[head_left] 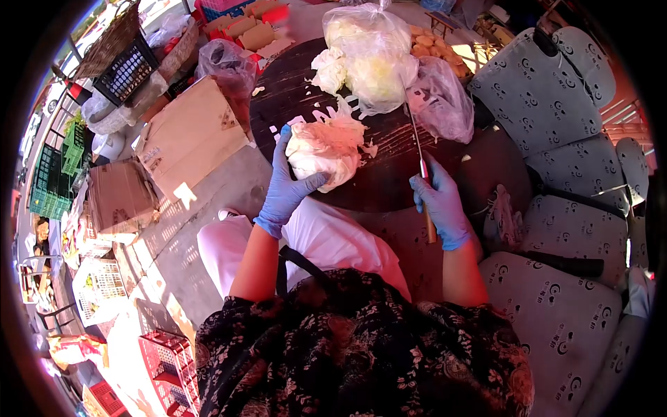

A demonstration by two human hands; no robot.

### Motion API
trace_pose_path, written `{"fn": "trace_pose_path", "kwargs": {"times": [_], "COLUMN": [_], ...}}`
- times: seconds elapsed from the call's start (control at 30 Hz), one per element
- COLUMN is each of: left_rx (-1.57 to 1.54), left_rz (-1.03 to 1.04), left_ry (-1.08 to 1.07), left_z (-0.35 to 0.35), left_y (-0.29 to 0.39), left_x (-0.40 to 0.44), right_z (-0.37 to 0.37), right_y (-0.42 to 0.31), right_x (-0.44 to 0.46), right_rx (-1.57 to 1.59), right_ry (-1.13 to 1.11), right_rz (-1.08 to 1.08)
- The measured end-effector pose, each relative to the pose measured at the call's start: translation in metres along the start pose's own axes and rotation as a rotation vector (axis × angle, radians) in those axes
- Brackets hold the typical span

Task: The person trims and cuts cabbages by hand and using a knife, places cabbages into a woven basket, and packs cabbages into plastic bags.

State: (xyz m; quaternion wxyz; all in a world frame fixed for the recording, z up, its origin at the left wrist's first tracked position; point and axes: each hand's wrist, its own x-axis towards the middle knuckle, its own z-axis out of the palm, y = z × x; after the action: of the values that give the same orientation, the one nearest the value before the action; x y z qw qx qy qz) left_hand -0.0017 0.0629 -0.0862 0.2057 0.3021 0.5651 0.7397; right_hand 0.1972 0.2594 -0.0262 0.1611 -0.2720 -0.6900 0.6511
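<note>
My left hand (pixel 286 186), in a blue glove, grips a pale head of cabbage (pixel 324 150) at the near edge of a dark round table (pixel 389 187). Its thumb presses on the near side and its fingers reach round the left side. My right hand (pixel 442 203), gloved too, is closed round the wooden handle of a knife (pixel 419 142), whose thin blade points away from me. The knife is apart from the cabbage. Farther back on the table stands a clear plastic bag (pixel 375 66) with pale cabbage in it, and a loose piece (pixel 329 71) lies beside it.
A crumpled plastic bag (pixel 441 101) lies at the table's right edge. Patterned grey padded seats (pixel 549 313) line the right side. Cardboard (pixel 191 135) and a box (pixel 121 197) are on the floor at left, with a red crate (pixel 169 368) nearer me.
</note>
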Motion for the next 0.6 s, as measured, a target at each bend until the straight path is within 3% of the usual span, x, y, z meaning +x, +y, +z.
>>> {"fn": "trace_pose_path", "kwargs": {"times": [0.17,0.27,0.37,0.5,0.6], "left_rx": [0.012,0.078,0.094,0.059,-0.036], "left_rz": [0.024,0.075,0.071,0.06,-0.042], "left_ry": [-0.014,-0.019,-0.031,-0.01,0.051], "left_z": [0.004,0.004,0.001,0.005,0.015], "left_y": [0.01,0.005,-0.006,-0.006,0.004], "left_x": [-0.004,-0.005,-0.004,-0.002,-0.004], "right_z": [0.02,0.023,0.024,0.046,0.061], "right_y": [-0.002,0.013,0.017,0.017,0.026], "right_x": [-0.008,0.003,0.011,0.024,0.039], "right_rx": [0.145,0.103,-0.183,-0.257,-0.127], "right_ry": [-0.131,-0.109,-0.05,0.045,0.0], "right_rz": [-0.1,-0.148,-0.232,-0.251,-0.24]}}
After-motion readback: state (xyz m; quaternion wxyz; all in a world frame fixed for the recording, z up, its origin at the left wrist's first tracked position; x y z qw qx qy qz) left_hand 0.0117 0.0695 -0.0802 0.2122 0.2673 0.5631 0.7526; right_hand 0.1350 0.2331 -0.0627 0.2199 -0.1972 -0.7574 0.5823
